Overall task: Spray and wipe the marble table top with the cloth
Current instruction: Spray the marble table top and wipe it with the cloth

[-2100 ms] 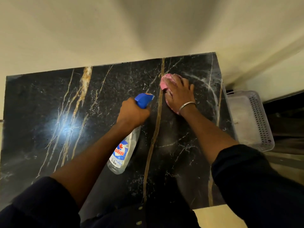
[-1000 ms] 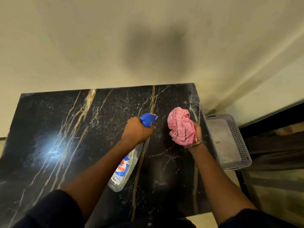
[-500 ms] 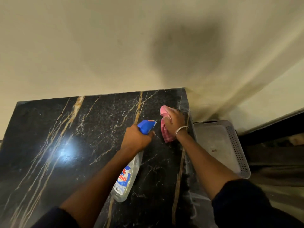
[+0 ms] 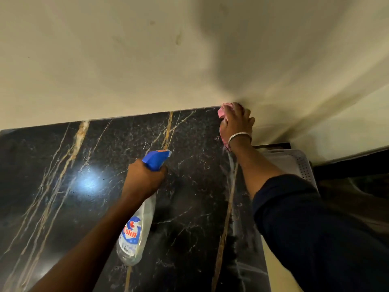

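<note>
Cloth beneath right fingers

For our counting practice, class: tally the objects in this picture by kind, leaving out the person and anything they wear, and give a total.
spray bottle: 1
pink cloth: 1
marble table top: 1
perforated plastic basket: 1
Total: 4

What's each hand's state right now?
Left hand: grips the spray bottle.
Right hand: holds the pink cloth, pressed on the marble table top's far corner.
</note>
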Demonstrator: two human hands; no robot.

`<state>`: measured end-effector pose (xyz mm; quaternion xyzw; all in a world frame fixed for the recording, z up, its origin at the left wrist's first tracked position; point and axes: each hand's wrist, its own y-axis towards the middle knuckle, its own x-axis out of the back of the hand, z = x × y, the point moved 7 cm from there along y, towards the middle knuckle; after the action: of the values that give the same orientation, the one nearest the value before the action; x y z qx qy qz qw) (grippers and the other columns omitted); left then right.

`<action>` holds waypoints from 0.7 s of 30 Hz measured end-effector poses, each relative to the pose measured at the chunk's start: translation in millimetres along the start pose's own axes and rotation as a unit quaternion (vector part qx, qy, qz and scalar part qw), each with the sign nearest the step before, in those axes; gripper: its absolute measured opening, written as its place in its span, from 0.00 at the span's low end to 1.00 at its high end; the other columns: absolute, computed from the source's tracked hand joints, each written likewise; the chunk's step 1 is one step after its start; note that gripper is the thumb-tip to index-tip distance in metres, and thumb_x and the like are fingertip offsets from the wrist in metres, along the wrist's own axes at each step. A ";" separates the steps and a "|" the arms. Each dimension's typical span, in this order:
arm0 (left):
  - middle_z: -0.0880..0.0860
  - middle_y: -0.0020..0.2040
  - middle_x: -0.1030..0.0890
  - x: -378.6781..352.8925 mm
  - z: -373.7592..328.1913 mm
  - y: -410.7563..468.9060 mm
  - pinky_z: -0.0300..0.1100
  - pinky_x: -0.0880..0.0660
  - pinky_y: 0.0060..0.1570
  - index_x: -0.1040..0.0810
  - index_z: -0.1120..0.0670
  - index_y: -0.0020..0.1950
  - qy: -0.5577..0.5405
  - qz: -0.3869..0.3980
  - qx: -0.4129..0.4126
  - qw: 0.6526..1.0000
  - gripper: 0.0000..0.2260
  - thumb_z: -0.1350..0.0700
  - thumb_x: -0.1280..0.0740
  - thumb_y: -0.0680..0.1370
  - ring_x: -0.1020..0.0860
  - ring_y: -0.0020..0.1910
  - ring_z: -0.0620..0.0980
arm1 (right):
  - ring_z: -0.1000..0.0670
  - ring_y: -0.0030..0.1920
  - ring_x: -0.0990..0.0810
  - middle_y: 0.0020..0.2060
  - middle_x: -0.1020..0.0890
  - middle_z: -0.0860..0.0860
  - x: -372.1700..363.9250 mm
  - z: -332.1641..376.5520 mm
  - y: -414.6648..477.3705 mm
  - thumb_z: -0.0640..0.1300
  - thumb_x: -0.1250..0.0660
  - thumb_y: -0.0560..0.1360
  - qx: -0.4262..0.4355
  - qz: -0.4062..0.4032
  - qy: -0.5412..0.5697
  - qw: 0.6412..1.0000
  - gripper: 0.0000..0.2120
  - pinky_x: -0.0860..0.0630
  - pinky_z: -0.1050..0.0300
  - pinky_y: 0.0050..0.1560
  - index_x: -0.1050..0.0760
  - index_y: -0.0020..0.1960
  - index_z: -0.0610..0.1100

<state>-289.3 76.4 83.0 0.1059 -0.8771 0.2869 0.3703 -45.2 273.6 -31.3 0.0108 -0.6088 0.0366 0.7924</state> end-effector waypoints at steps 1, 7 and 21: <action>0.50 0.33 0.25 1.0 -1.6 3.2 0.33 0.33 0.29 0.25 0.56 0.48 0.000 -0.003 0.000 1.000 0.07 0.56 0.30 0.75 0.26 0.30 0.43 | 0.38 0.66 0.34 0.73 0.35 0.48 -2.3 -0.4 0.8 0.46 0.37 0.75 -0.028 -0.004 -0.001 1.000 0.25 0.32 0.42 0.58 0.34 0.71 0.52; 0.49 0.32 0.26 -0.4 -7.5 13.5 0.31 0.35 0.28 0.26 0.55 0.47 -0.004 -0.009 -0.004 1.000 0.06 0.56 0.30 0.75 0.27 0.28 0.43 | 0.37 0.69 0.36 0.73 0.35 0.45 -25.2 84.6 -30.6 0.49 0.35 0.72 -0.043 0.002 0.028 0.999 0.28 0.33 0.42 0.59 0.35 0.72 0.50; 0.49 0.33 0.26 15.2 1.2 -8.5 0.32 0.34 0.30 0.26 0.54 0.48 -0.013 -0.014 -0.014 1.000 0.06 0.57 0.30 0.75 0.27 0.31 0.43 | 0.37 0.67 0.35 0.72 0.35 0.46 -2.1 -11.9 -5.1 0.46 0.36 0.76 -0.120 -0.003 0.023 0.993 0.24 0.33 0.40 0.59 0.35 0.71 0.52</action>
<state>-297.2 69.1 96.8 0.1164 -0.8842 0.2684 0.3641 -33.9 269.1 -36.3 -0.0832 -0.5902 -0.0391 0.8020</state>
